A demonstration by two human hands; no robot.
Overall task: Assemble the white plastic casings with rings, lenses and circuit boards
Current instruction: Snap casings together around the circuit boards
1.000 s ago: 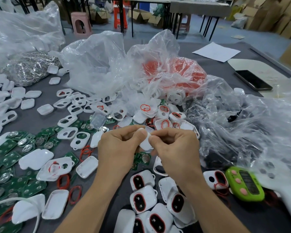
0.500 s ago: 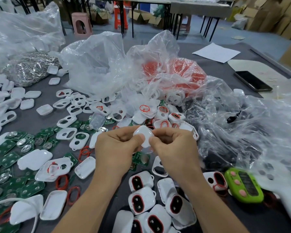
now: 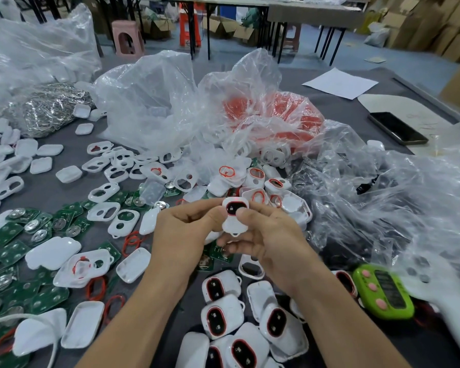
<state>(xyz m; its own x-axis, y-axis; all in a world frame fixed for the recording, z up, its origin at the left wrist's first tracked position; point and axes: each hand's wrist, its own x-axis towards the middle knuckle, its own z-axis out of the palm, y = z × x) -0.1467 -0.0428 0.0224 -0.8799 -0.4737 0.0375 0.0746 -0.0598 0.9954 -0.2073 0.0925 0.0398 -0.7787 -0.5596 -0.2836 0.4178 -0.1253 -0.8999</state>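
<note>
Both hands hold one white casing (image 3: 234, 219) above the middle of the table, its dark lens with a red ring facing me. My left hand (image 3: 182, 233) grips its left side with thumb and fingers. My right hand (image 3: 266, 240) pinches its right side, thumb on the front, fingers curled underneath. Several finished casings (image 3: 223, 317) with dark lenses lie near my forearms. Green circuit boards (image 3: 19, 243), loose red rings (image 3: 97, 286) and empty white casing halves (image 3: 102, 192) are spread over the left of the table.
Crumpled clear plastic bags (image 3: 154, 102) rise behind the parts, one holding red pieces (image 3: 282, 112). A bag of metal clips (image 3: 48, 107) sits far left. A green counter device (image 3: 383, 290) and a white tool (image 3: 446, 309) lie at right, a phone (image 3: 397, 128) further back.
The casing has been turned over in my hands: earlier its plain white back faced me, now the dark lens with the red ring faces me. Both hands stay in place.
</note>
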